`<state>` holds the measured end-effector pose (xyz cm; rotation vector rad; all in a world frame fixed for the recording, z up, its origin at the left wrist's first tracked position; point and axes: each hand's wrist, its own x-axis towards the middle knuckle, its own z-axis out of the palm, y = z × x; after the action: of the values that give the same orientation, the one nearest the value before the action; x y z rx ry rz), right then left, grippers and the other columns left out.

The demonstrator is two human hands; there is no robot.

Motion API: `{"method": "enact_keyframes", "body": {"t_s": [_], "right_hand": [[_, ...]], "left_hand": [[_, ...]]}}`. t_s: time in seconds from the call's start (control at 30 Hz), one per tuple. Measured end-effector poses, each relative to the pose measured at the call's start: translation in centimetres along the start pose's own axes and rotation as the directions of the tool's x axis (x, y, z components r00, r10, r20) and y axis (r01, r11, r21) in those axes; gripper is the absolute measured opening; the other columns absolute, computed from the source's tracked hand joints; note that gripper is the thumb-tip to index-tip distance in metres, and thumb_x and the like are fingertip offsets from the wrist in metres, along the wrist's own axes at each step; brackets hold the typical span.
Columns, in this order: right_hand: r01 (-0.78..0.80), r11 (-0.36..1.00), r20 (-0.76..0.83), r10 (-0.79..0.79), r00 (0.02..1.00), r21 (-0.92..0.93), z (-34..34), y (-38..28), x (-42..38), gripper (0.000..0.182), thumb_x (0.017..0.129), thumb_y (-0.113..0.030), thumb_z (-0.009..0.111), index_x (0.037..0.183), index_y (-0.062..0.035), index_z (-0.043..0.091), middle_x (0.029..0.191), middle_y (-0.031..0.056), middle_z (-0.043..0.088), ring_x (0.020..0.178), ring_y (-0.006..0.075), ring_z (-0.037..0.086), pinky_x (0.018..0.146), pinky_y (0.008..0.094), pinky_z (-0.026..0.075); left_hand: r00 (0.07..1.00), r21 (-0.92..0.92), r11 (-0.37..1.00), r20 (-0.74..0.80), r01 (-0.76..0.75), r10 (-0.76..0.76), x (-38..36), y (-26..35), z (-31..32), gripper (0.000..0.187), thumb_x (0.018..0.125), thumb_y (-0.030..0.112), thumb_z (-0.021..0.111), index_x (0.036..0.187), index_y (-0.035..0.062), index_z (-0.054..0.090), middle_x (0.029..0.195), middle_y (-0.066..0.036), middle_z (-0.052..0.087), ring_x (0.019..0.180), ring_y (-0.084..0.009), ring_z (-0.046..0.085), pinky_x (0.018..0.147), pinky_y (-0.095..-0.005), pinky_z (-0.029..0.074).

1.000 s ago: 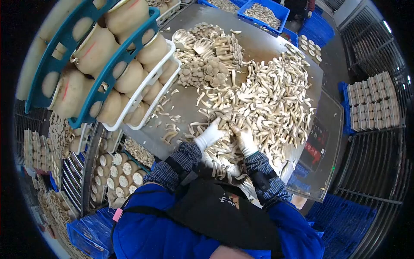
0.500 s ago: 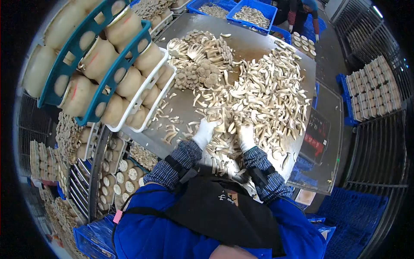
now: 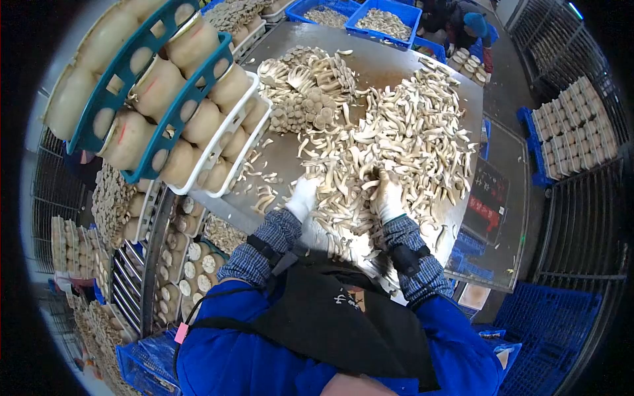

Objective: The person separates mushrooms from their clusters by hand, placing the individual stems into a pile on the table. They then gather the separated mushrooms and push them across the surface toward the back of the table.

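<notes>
Loose pale mushrooms [image 3: 416,132] lie heaped across a metal table [image 3: 284,158]. Clusters of joined mushrooms [image 3: 304,86] rest behind them, toward the table's far left. My left hand [image 3: 304,196], in a white glove, is at the near left edge of the heap; its fingertips are among the mushrooms, and whether they hold any is unclear. On the right, my right hand [image 3: 387,197], in a white glove with darkened fingers, is curled at the mushrooms, its fingers pressed together. What it grips is too hidden to make out.
Stacked bottles in teal and white racks [image 3: 158,89] stand at the left. Blue crates of mushrooms [image 3: 383,26] sit beyond the table. Another person in a blue cap [image 3: 475,25] handles a tray of bottles [image 3: 467,65] at the far right. A roller conveyor [image 3: 129,284] is lower left.
My left hand has shifted slightly left, and my right hand has moved slightly right and turned, its fingers curling. The other person has leaned in and now has hands at the tray.
</notes>
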<state>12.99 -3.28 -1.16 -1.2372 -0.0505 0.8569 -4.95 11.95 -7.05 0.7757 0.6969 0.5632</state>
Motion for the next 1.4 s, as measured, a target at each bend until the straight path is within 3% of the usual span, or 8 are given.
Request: {"method": "enact_keyframes", "body": {"t_s": [0.27, 0.37, 0.53, 0.83, 0.9, 1.1, 1.27, 1.4], "right_hand": [[0.058, 0.979, 0.101, -0.039, 0.994, -0.195, -2.5, -2.2, 5.5, 0.043, 0.087, -0.012, 0.064, 0.124, 0.0007, 0.046, 0.093, 0.0110, 0.061, 0.079, 0.0211, 0.062, 0.073, 0.0306, 0.055], [0.510, 0.293, 0.312, -0.521, 0.794, -0.809, 0.2, -0.9, 7.6, 0.054, 0.081, -0.013, 0.068, 0.127, 0.0038, 0.046, 0.115, 0.0212, 0.054, 0.104, 0.0298, 0.055, 0.085, 0.0418, 0.048], [0.614, -0.637, 0.820, -0.049, 0.570, -0.465, 4.0, 1.6, 10.7, 0.043, 0.086, -0.017, 0.053, 0.126, -0.0019, 0.052, 0.127, 0.0191, 0.052, 0.117, 0.0353, 0.050, 0.098, 0.0519, 0.039], [0.628, -0.518, 0.648, 0.172, 0.742, -0.581, 4.7, -1.0, 15.7, 0.022, 0.084, -0.020, 0.056, 0.095, -0.0035, 0.067, 0.092, 0.0175, 0.070, 0.086, 0.0322, 0.068, 0.077, 0.0421, 0.052], [0.634, -0.394, 0.637, 0.142, 0.757, -0.665, 3.8, -1.9, 16.3, 0.039, 0.089, -0.032, 0.058, 0.116, -0.0034, 0.059, 0.094, 0.0200, 0.069, 0.090, 0.0372, 0.066, 0.082, 0.0444, 0.051], [0.713, -0.476, 0.629, 0.355, 0.692, -0.515, 4.7, -2.4, 12.1, 0.069, 0.085, -0.033, 0.064, 0.142, -0.0056, 0.038, 0.133, 0.0237, 0.049, 0.123, 0.0350, 0.048, 0.102, 0.0436, 0.039], [0.637, -0.425, 0.541, 0.338, 0.771, -0.643, 3.1, -0.9, 13.2, 0.068, 0.084, -0.022, 0.061, 0.144, -0.0051, 0.033, 0.122, 0.0252, 0.058, 0.110, 0.0375, 0.058, 0.096, 0.0446, 0.044], [0.531, -0.070, 0.527, 0.074, 0.847, -0.844, 1.4, -1.4, 13.3, 0.075, 0.079, -0.007, 0.061, 0.147, -0.0051, 0.027, 0.124, 0.0299, 0.055, 0.109, 0.0432, 0.057, 0.092, 0.0466, 0.047]], "left_hand": [[0.965, 0.150, 0.979, -0.200, -0.139, 0.168, -1.6, 1.8, -1.7, 0.040, 0.077, -0.012, 0.057, 0.115, -0.0019, 0.056, 0.102, -0.010, 0.065, 0.090, -0.0199, 0.066, 0.077, -0.0317, 0.057], [0.952, 0.377, 0.922, -0.238, -0.090, 0.190, -1.3, 1.9, -4.1, 0.039, 0.080, -0.003, 0.057, 0.118, -0.0030, 0.053, 0.101, -0.009, 0.065, 0.089, -0.0167, 0.063, 0.077, -0.0288, 0.052], [0.879, 0.785, 0.609, -0.368, 0.119, 0.302, -1.3, 1.5, -8.5, 0.041, 0.084, 0.009, 0.057, 0.121, -0.0054, 0.050, 0.105, -0.016, 0.065, 0.092, -0.0241, 0.063, 0.082, -0.0329, 0.050], [0.841, 0.667, 0.745, -0.411, 0.015, 0.351, -3.3, 1.2, -18.7, 0.057, 0.085, 0.016, 0.062, 0.138, 0.0021, 0.044, 0.121, -0.018, 0.059, 0.105, -0.0320, 0.059, 0.091, -0.0389, 0.048], [0.656, 0.986, -0.137, 0.042, 0.094, 0.753, -5.1, 4.1, -18.0, 0.058, 0.082, 0.021, 0.064, 0.136, 0.0048, 0.047, 0.126, -0.022, 0.054, 0.114, -0.0394, 0.053, 0.098, -0.0448, 0.042], [0.913, 0.914, 0.382, -0.033, -0.138, 0.407, -1.7, 1.6, -14.4, 0.070, 0.067, 0.028, 0.073, 0.132, 0.0123, 0.051, 0.123, -0.017, 0.056, 0.111, -0.0361, 0.053, 0.100, -0.0475, 0.038], [0.692, 0.705, -0.049, 0.705, -0.707, 0.153, 2.8, 2.0, -4.8, 0.095, 0.064, 0.048, 0.081, 0.141, 0.0105, 0.041, 0.146, -0.018, 0.037, 0.129, -0.0339, 0.042, 0.109, -0.0455, 0.035], [0.815, 0.808, 0.136, 0.543, -0.573, 0.201, 9.7, 4.0, -3.5, 0.063, 0.082, 0.040, 0.065, 0.135, 0.0103, 0.049, 0.135, -0.015, 0.049, 0.115, -0.0294, 0.055, 0.097, -0.0396, 0.046]]}}
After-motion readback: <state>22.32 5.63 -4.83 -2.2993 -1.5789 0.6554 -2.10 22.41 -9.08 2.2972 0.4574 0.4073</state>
